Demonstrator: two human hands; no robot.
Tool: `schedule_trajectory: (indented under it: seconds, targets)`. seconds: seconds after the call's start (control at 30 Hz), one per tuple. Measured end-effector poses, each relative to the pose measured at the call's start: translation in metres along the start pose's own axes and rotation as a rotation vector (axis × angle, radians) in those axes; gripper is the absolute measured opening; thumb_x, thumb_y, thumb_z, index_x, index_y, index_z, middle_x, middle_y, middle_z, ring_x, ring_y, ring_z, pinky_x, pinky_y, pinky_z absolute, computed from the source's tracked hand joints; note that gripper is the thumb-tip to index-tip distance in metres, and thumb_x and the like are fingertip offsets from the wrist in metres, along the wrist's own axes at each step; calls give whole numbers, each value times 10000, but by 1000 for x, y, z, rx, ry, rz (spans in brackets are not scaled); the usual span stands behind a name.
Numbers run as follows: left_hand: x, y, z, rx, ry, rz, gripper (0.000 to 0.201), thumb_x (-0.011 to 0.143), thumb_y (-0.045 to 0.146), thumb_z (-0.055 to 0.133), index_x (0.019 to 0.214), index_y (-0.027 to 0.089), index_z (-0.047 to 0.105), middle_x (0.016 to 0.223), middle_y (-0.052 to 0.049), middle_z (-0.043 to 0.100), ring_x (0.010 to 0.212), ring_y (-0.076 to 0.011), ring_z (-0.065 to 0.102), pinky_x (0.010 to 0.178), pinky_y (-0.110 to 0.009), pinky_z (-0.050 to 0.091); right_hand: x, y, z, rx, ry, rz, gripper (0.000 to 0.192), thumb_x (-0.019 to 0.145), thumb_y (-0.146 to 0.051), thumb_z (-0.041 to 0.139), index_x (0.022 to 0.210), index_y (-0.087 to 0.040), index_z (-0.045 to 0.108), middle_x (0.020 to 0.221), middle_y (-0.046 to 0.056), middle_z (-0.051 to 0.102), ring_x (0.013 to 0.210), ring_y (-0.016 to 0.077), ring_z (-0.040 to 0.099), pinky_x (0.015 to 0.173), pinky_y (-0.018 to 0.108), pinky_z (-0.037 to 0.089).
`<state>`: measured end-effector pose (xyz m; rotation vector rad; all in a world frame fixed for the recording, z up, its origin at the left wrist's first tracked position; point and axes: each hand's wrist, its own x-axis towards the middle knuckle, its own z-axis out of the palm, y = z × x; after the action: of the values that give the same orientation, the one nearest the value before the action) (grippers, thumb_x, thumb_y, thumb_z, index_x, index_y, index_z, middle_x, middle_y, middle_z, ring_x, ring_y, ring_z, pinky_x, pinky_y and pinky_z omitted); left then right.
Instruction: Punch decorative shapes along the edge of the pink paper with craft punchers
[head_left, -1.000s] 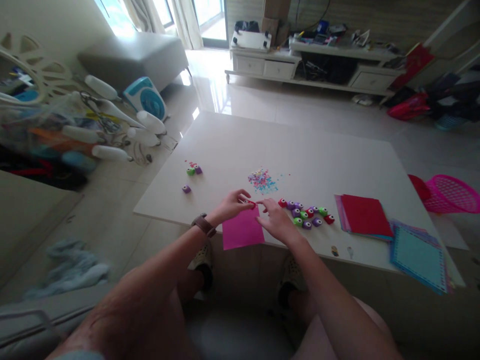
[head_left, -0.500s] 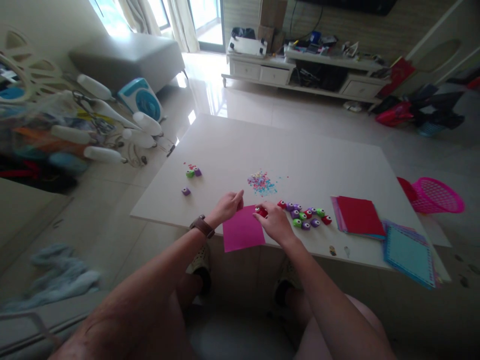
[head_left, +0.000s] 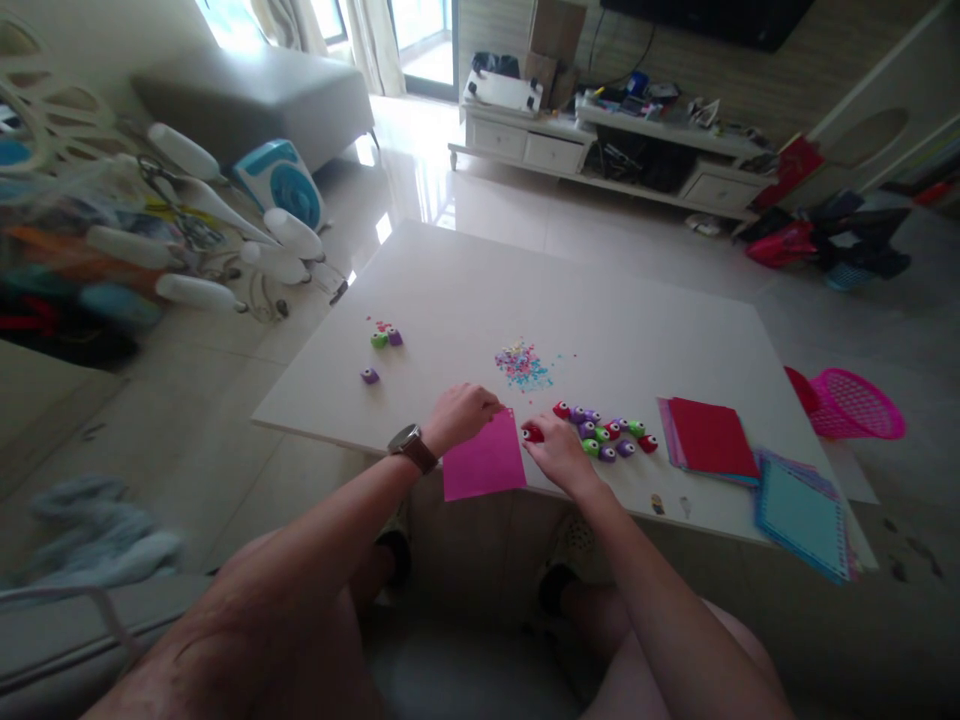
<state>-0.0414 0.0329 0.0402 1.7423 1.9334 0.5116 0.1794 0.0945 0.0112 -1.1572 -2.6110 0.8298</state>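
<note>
A sheet of pink paper (head_left: 484, 465) lies at the table's front edge, its near part jutting over. My left hand (head_left: 466, 415), with a watch on the wrist, is closed in a pinch at the paper's top edge, close to the right corner; what is between the fingertips is too small to make out. Just right of the sheet, my right hand (head_left: 559, 450) grips a red craft punch (head_left: 533, 433) with a white round spot on it. Several red, purple and green craft punches (head_left: 602, 434) are grouped beside that hand. Beyond the paper lies a pile of colourful confetti (head_left: 523, 366).
At the table's left are a green punch (head_left: 379, 340), two purple punches (head_left: 370, 376) and red bits (head_left: 383, 326). Stacked red paper (head_left: 712, 438) and blue-edged sheets (head_left: 801, 515) lie on the right. Two small trinkets (head_left: 658, 504) sit near the front edge. A pink basket (head_left: 859, 405) stands beyond the table.
My right hand has shifted the red punch slightly right and down, off the paper's corner. The left hand has turned and reached right, its fingertips now at the paper's top edge.
</note>
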Motion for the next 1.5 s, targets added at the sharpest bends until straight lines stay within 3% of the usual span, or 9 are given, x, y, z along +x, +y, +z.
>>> schedule_trajectory:
  seconds: [0.1, 0.23, 0.3, 0.4, 0.47, 0.83, 1.1, 1.3, 1.5]
  targets:
    - [4, 1, 3, -6, -26, -67, 641, 1117, 499, 445, 669, 191, 784, 709, -99, 768, 705, -206, 698, 795, -325, 493, 4, -1, -1, 21, 9, 10, 208, 873, -17, 703, 960, -196, 766, 1020, 68, 738, 959, 202, 679, 924, 322, 519]
    - [8, -2, 10, -49, -65, -98, 685, 1146, 415, 320, 677, 194, 768, 737, -101, 776, 780, -223, 735, 888, -341, 506, 8, -2, -3, 70, 20, 19, 298, 823, 43, 634, 963, -191, 755, 1022, 55, 717, 950, 186, 673, 927, 311, 529]
    - [8, -5, 13, -41, -51, -86, 585, 1129, 368, 367, 762, 191, 787, 834, -116, 800, 868, -247, 751, 917, -352, 514, 9, -2, -3, 95, 19, 21, 316, 820, 49, 613, 981, -185, 752, 1045, 60, 706, 954, 183, 674, 933, 310, 533]
    - [7, -11, 19, -47, -26, -71, 368, 1068, 240, 439, 1114, 182, 800, 1097, -129, 813, 1045, -262, 744, 970, -355, 529, 7, -1, -3, 93, 22, 25, 314, 839, 39, 602, 1006, -182, 750, 1065, 72, 692, 980, 193, 667, 959, 316, 523]
    - [6, -14, 23, -24, -23, -63, 382, 997, 164, 502, 1298, 173, 737, 1258, -136, 769, 1149, -264, 713, 1016, -356, 529, 5, -1, -2, 70, 14, 26, 304, 859, 25, 601, 1019, -185, 751, 1068, 78, 693, 996, 203, 656, 968, 322, 511]
    - [-6, -17, 41, 198, -164, -37, 549, 846, 163, 720, 1391, 180, 660, 1313, -159, 668, 1253, -337, 616, 1012, -431, 504, -2, 1, -5, -4, -79, 48, 248, 858, 14, 604, 963, -195, 689, 1031, 65, 698, 948, 206, 633, 878, 309, 465]
    - [-4, -11, 40, 135, -224, -31, 397, 771, 127, 712, 1161, 199, 697, 1246, -148, 659, 1167, -331, 642, 933, -415, 513, 1, 1, -7, -3, -71, 37, 253, 835, 21, 589, 933, -206, 644, 994, 54, 691, 937, 203, 624, 849, 300, 448]
    - [-5, -16, 48, -61, -191, 63, 610, 739, 27, 625, 1317, 210, 557, 1079, -67, 707, 957, -241, 663, 832, -333, 505, -2, -1, -10, -7, -44, 36, 257, 807, 18, 588, 902, -217, 632, 950, 41, 683, 900, 201, 621, 835, 307, 455]
    - [-6, -3, 45, 53, -209, 242, 272, 900, 39, 503, 1029, 197, 684, 1089, -108, 683, 947, -233, 661, 895, -354, 532, -9, -16, -16, 201, 18, 39, 175, 784, -74, 641, 874, -222, 613, 900, 18, 645, 834, 192, 604, 808, 328, 478]
